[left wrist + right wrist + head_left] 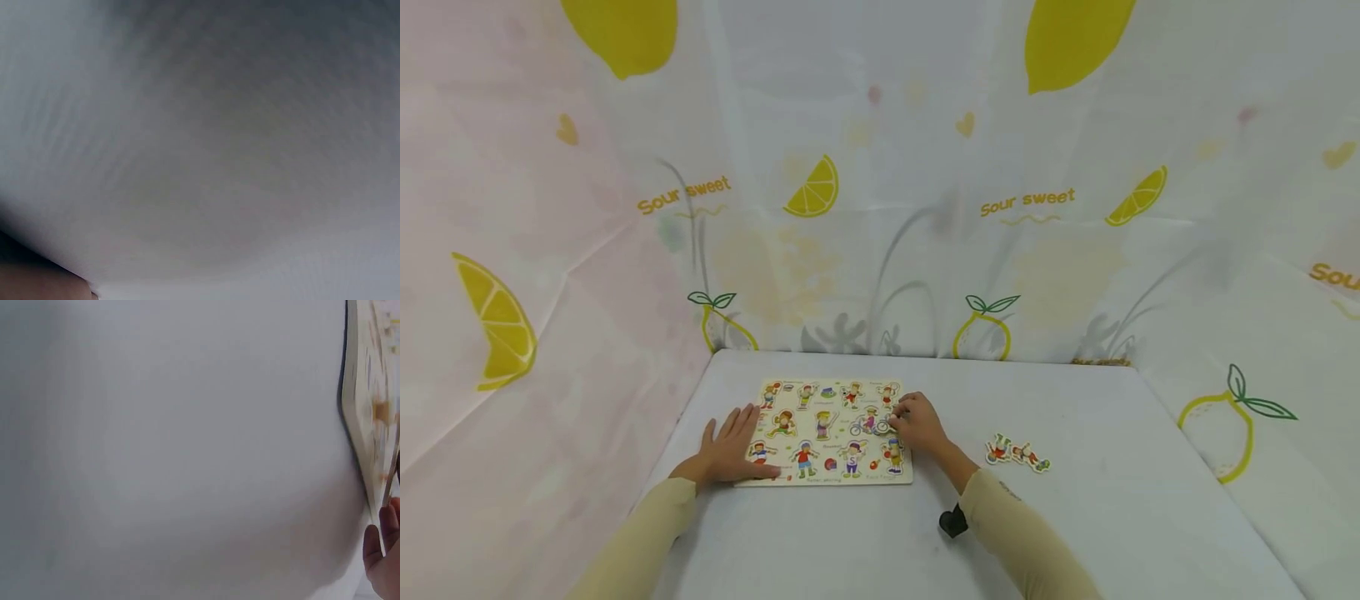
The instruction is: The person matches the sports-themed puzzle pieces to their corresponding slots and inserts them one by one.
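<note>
A wooden puzzle board (871,478) with cartoon children doing sports lies flat on the table. My left hand (727,450) rests on its left edge with the fingers spread, and the thumb reaches along the lower left corner. At the board's right side, my right hand (920,425) pinches the edge of a cyclist puzzle piece (870,422), over the middle row. In the right wrist view, the fingertips (373,540) meet a thin piece seen edge-on, just above the board. Only a bit of the left hand shows in the left wrist view.
Two loose puzzle pieces (1018,453) lie to the right of the right forearm. A small black object (953,522) shows beside the right sleeve. The table (820,542) has a white cover, and lemon-printed cloth walls (880,250) stand around it.
</note>
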A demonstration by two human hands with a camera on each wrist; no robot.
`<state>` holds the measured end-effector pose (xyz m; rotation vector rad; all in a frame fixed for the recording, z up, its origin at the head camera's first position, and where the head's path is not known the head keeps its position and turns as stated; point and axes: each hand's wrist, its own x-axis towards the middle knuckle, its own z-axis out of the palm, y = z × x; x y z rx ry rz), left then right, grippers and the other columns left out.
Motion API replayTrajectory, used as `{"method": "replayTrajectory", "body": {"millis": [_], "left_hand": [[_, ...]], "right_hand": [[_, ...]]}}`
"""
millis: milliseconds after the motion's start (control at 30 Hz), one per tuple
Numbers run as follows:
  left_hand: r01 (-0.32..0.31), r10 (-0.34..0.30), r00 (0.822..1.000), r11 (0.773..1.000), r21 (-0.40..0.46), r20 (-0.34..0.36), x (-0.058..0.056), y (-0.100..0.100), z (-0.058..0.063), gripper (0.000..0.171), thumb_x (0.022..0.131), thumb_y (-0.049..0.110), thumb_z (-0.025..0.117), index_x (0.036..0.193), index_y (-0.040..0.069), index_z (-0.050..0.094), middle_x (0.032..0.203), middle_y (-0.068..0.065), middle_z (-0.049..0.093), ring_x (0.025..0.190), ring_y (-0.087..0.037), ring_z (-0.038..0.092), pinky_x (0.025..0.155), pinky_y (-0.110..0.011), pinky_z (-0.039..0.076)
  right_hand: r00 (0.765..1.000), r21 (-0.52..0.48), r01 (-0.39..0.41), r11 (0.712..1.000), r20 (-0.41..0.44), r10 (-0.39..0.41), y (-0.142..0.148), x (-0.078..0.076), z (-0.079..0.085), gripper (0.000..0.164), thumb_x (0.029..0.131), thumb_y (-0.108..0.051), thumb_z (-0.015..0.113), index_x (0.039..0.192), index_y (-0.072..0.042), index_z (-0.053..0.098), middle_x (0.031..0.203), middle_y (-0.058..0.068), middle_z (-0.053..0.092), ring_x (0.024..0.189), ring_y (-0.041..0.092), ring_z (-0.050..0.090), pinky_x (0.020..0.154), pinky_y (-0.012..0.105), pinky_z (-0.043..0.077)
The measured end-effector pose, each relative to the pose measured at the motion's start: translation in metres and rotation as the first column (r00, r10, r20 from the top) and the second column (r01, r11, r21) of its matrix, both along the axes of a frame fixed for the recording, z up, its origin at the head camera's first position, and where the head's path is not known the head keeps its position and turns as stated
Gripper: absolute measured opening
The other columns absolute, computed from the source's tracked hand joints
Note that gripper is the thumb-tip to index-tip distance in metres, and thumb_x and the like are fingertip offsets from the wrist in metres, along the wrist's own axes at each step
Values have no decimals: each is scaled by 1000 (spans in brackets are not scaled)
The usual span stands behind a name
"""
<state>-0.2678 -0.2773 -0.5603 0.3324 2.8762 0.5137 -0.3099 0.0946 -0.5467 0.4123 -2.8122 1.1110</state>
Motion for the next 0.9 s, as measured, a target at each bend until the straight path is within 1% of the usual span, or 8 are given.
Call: {"method": "replayTrajectory", "body": {"millis": [67, 133, 300, 333, 433, 567, 733, 900], "left_hand": [[-3, 3, 1000, 1000, -9, -5, -1, 0, -1, 142, 63, 88, 63, 157, -3, 8, 164, -25, 7, 150, -46, 4, 113, -71, -8], [-1, 1, 1000, 1000, -7, -5, -2, -1, -1, 142, 63, 88, 63, 156, -4, 8, 163, -27, 8, 150, -47, 4, 112, -72, -8], [0, 0, 1000, 1000, -8, -10, 0, -1, 1, 142, 63, 88, 63, 156, -4, 9, 163, -27, 8, 149, -48, 5, 112, -72, -7], [-2, 2, 1000, 1000, -18, -8, 0, 0, 1, 142, 63, 88, 62, 156, -4, 9, 164, -26, 8, 150, -47, 5, 112, -71, -7], [3, -3, 1000, 1000, -22, -3, 0, 1, 4, 139, 65, 86, 64, 156, -4, 9, 163, -27, 8, 149, -48, 5, 112, -72, -6], [1, -1, 1000, 1000, -24, 20, 0, 2, 7, 137, 67, 82, 66, 156, -4, 7, 163, -27, 8, 149, -48, 5, 111, -73, -6], [-5, 5, 1000, 1000, -14, 4, -2, 0, 1, 140, 65, 83, 67, 156, -4, 7, 163, -26, 7, 149, -48, 4, 111, -72, -8], [-4, 4, 1000, 1000, -11, -3, -6, -3, -3, 141, 63, 85, 66, 156, -5, 8, 163, -27, 8, 149, -49, 4, 111, -73, -8]], "right_hand": [[1000, 26, -14, 1000, 2, 14, -8, 0, 1, 10, 90, -14, 72, 83, -6, 72, 114, 14, 62, 110, 30, 60, 98, 48, 49], [1000, 62, -21, 998, -9, 22, -15, 0, 2, 11, 90, -17, 72, 85, -7, 73, 116, 12, 63, 111, 30, 61, 97, 51, 48], [999, 122, -18, 992, -39, 22, -30, 2, 2, 12, 89, -22, 73, 88, -11, 75, 115, 6, 67, 108, 31, 62, 92, 57, 46], [999, 129, -17, 992, -41, 23, -33, 2, 2, 12, 89, -23, 72, 88, -12, 76, 115, 6, 67, 108, 31, 62, 92, 57, 46], [999, 146, -16, 989, -46, 23, -41, 2, 1, 13, 90, -25, 72, 89, -13, 76, 114, 4, 67, 107, 31, 62, 92, 55, 46], [999, 163, 11, 987, -54, -2, -47, 3, 2, 14, 89, -27, 73, 89, -13, 76, 112, 3, 67, 104, 29, 62, 91, 52, 48], [998, 191, 39, 981, -55, -29, -49, 4, 2, 15, 88, -29, 75, 88, -14, 77, 108, 3, 66, 100, 26, 62, 88, 49, 48], [997, 178, 53, 983, -66, -41, -49, 6, 3, 16, 85, -30, 78, 86, -14, 76, 106, 3, 66, 101, 29, 61, 86, 49, 48]]}}
